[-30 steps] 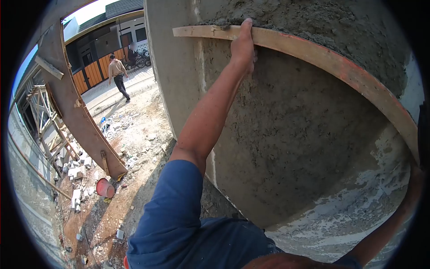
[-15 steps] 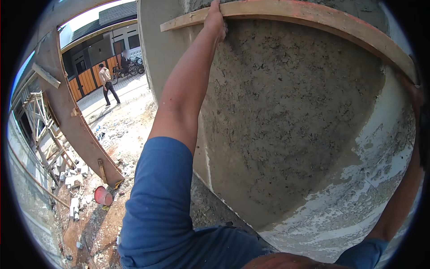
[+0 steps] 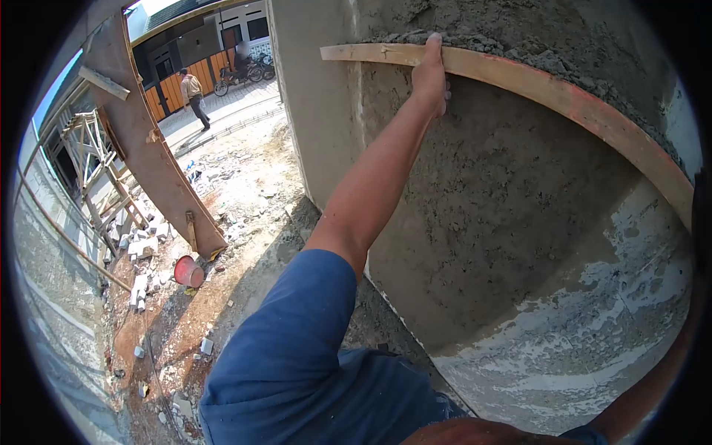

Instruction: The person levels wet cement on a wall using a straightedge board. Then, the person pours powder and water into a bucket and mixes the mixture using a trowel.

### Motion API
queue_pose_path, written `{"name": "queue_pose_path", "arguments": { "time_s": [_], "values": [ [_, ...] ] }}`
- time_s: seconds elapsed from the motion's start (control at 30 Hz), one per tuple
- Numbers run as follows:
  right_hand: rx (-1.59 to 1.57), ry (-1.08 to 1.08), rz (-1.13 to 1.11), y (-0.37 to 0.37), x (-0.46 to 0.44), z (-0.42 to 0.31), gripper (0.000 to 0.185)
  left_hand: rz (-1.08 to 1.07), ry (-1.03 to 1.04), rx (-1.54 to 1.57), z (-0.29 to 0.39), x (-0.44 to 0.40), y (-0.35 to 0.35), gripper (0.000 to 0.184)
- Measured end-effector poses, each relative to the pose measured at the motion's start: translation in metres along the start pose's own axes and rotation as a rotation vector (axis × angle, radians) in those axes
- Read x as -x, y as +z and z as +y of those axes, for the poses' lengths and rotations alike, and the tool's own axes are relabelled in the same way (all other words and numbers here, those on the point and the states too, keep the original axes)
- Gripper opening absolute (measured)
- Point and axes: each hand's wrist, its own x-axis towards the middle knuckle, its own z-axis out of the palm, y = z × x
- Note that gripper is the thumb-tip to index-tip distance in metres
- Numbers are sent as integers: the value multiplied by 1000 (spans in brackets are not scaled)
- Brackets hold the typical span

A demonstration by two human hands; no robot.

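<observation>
A long wooden straightedge (image 3: 519,73) lies across the wall, bowed by the lens, with red marks along its right part. My left hand (image 3: 430,78) is closed around it near its left end, thumb on top. Wet grey mortar (image 3: 512,200) covers the wall below, its surface rough and pitted. Loose mortar (image 3: 549,63) is heaped along the straightedge's upper side. My right forearm (image 3: 653,378) rises along the right edge towards the other end of the straightedge; the right hand is lost in the dark rim, so its fingers cannot be made out.
Below the mortar the wall is pale and scraped (image 3: 564,363). To the left stand a leaning brown board (image 3: 152,141) and a wooden frame (image 3: 96,163). A red bucket (image 3: 188,273) and broken blocks (image 3: 144,248) lie on the ground. A person (image 3: 193,96) walks outside near motorcycles (image 3: 245,76).
The straightedge and my left hand have moved down the wall. More mortar shows above the straightedge now. The view has shifted, and the person outside has stepped along.
</observation>
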Motion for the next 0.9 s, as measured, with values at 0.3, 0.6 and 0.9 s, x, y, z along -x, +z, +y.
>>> {"name": "queue_pose_path", "arguments": {
  "time_s": [0.3,0.6,0.9],
  "values": [
    [-193,185,-255,20,145,10,52,75,-122,17,-75,68,-25,62],
    [-10,165,-347,-9,233,-66,55,49,-161,148,-191,115,-65,51],
    [24,281,-239,-20,329,-168,19,-23,-155,212,-314,177,-113,45]
  ]
}}
